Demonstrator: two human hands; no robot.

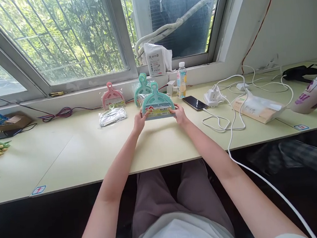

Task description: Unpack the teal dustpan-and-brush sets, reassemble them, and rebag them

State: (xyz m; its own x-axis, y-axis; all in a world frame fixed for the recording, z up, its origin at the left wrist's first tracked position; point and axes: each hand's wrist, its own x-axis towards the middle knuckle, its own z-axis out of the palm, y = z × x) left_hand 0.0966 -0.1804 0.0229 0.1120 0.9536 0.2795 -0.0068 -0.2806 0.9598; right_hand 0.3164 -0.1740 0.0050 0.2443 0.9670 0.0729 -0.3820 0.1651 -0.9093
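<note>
A green mini dustpan [156, 97] with a small brush and a yellow label is held upright above the table, facing me. My left hand [140, 121] grips its lower left corner, and my right hand [179, 114] grips the lower right one. Behind it, partly hidden, stand more green dustpans [142, 84] in clear wrapping. To the left a pink dustpan [111, 96] leans against the wall below the window. In front of the pink one lies a flat white item in clear plastic [112, 115]; its kind is hard to make out.
Right of my hands are a drink bottle [182, 80], a phone [195, 103], a white plug adapter [213, 96], looping white cables and a tissue pack [258, 106]. A large cup [315, 90] stands far right. Bundled wires [60, 113] and a cardboard box [15, 120] sit left.
</note>
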